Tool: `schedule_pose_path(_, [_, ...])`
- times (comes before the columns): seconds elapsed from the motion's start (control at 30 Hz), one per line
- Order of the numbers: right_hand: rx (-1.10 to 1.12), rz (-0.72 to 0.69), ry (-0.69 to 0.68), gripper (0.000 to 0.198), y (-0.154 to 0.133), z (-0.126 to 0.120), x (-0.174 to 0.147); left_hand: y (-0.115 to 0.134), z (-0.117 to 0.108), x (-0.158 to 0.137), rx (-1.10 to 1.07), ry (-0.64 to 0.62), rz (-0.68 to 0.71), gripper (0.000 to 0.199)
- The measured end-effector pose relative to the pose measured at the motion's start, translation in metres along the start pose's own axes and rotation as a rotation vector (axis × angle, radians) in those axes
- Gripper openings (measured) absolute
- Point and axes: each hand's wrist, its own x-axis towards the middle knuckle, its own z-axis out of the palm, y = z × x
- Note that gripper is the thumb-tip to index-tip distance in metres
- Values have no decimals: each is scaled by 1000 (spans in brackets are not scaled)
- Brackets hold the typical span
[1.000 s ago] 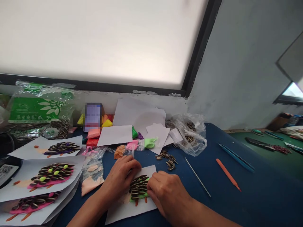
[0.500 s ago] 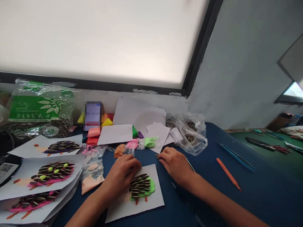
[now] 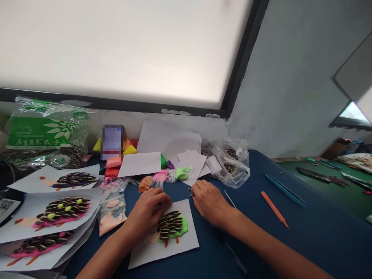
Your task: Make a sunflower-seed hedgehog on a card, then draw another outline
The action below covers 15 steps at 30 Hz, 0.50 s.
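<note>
A white paper sheet [image 3: 177,254] lies before me, bearing a bright green clay shape [image 3: 183,225] covered with striped sunflower seeds [image 3: 170,223] and two small orange-brown clay legs. My left hand [image 3: 149,209] rests over the sheet's left side, its fingers curled; the fingertips are hidden, and so is anything between them. Right of the sheet's far edge, my right hand [image 3: 207,199] is closed in a pinch near the tabletop. A sunflower seed [image 3: 190,190] shows at its fingertips. A thin metal tool [image 3: 229,199] lies partly beneath the right forearm.
Finished seed-and-clay pictures [image 3: 62,211] are stacked at left. Behind stand a sunflower seed bag [image 3: 40,131], a phone [image 3: 112,142], coloured clay packets [image 3: 112,172], blank papers [image 3: 168,137] and a clear bag of seeds [image 3: 229,166]. An orange tool [image 3: 274,209] and blue tweezers [image 3: 285,190] lie right.
The view has shifted slightly, so things sit a little further left. The right hand stays beside the sheet with the seed at its fingertips; the left hand keeps its place.
</note>
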Motion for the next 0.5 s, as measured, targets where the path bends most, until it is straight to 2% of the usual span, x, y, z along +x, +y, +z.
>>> schedule_pose_path(0.1, [152, -2, -6, 10, 2, -10, 0, 1, 0, 0, 0, 12, 0, 29])
schedule_pose_path(0.23, [477, 53, -31, 11, -3, -20, -4, 1, 0, 0, -1, 0, -7, 28])
schedule_pose_path(0.37, [712, 79, 31, 16, -12, -15, -13, 0, 1, 0, -5, -14, -13, 29])
schedule_pose_path(0.5, [807, 115, 73, 18, -18, -10, -21, 0, -1, 0, -20, -23, -18, 29])
